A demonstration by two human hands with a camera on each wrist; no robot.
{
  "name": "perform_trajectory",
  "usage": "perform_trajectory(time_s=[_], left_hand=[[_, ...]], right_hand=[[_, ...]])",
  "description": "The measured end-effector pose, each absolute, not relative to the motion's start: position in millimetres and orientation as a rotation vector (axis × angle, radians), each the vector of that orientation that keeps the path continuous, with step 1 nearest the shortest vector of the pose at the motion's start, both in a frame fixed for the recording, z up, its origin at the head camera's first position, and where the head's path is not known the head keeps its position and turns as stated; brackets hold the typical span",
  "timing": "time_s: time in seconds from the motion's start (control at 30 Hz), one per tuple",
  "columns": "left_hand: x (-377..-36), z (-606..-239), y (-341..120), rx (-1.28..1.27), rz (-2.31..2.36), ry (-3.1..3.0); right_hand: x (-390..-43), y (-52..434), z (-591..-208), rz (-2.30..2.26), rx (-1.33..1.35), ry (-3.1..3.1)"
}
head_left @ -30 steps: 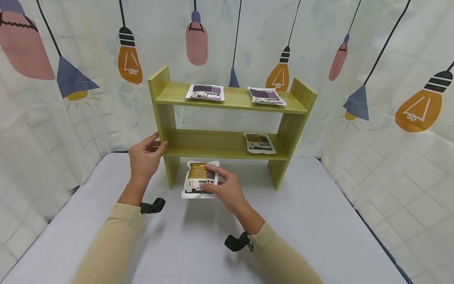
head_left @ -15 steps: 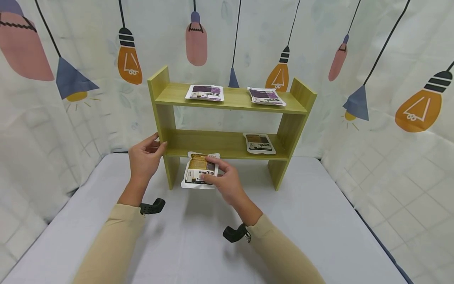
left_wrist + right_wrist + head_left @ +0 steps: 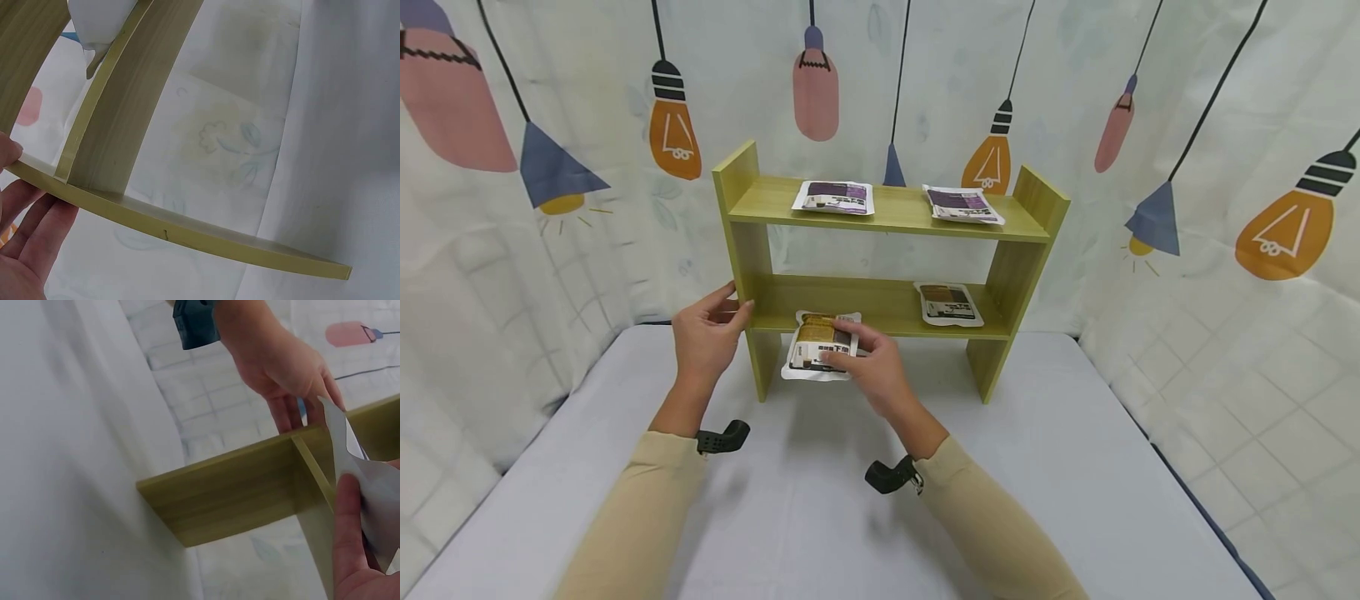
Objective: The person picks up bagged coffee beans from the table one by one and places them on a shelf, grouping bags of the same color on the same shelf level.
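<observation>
My left hand (image 3: 709, 340) grips the left side panel of a green wooden shelf (image 3: 842, 300). In the left wrist view, the thumb and the fingers (image 3: 47, 234) lie on opposite sides of that panel's edge. A white pouch (image 3: 811, 340) with a brown and white printed label is pinched in my right hand (image 3: 886, 373). The pouch overlaps the front edge of the middle board at its left end, tilted with its printed face toward me. Seen from the right wrist, its plain pale side (image 3: 381, 497) shows above the right thumb.
A similar brown-labelled pouch (image 3: 950, 304) lies at the right of the middle board. On the top board sit two purple-labelled pouches, one on the left (image 3: 835, 198) and one on the right (image 3: 964, 205). The shelf stands on a white-covered table (image 3: 1075, 467) before a printed curtain (image 3: 880, 100).
My right hand has raised the pouch from below the middle board up to its front edge. My left hand stays on the side panel.
</observation>
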State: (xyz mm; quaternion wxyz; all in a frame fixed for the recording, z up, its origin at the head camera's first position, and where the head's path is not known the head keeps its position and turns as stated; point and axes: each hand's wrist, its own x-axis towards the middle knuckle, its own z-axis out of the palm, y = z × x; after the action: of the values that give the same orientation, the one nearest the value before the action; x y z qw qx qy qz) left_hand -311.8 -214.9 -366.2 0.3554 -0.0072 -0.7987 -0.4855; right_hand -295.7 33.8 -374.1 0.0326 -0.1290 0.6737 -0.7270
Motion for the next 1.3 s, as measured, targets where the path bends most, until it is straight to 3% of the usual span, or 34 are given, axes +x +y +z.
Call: perform_trajectory(time_s=[0.6,1.3], left_hand=[[-312.2,-366.2,-215.2,-0.013,-1.258,-2.052],[-311.3,-366.7,-215.2,-0.017,-1.273,-2.061]], right_hand=[[-300.9,34.5,-365.8,-2.265,-0.356,2.000],[-288.6,38.9,-351.7,-1.954,-0.482,2.254]])
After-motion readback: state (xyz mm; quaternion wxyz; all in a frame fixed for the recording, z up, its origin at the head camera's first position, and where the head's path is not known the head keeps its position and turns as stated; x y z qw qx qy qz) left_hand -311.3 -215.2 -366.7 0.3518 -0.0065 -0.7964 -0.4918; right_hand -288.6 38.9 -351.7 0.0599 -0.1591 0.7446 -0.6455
